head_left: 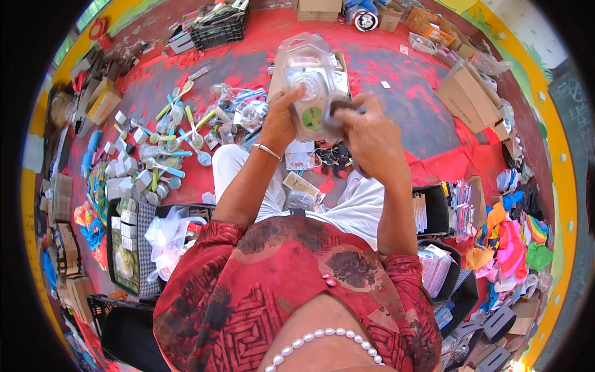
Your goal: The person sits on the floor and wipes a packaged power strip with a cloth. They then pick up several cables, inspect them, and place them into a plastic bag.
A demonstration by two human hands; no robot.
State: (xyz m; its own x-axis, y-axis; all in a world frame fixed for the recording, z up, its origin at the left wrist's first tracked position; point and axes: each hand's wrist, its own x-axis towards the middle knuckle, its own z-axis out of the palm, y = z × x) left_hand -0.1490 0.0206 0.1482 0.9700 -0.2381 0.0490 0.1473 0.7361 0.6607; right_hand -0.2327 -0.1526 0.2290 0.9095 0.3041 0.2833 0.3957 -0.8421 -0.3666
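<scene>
My left hand (280,119) grips the left side of a clear plastic blister pack (310,59), its thumb lying across the front. The pack is held up ahead of my lap, and a round green label (312,118) shows near its lower end. My right hand (379,141), partly smeared by motion, is closed at the pack's lower right edge. Between its fingers is a small dark grey thing (335,116), too blurred to name. Behind the pack, a brown cardboard box (341,61) is partly hidden.
Long-handled brushes (167,149) and small white boxes (124,167) lie heaped on the red floor at left. A black crate (220,28) stands at the far left, an open cardboard box (468,98) at the far right. Bright cloth items (511,245) are piled at right.
</scene>
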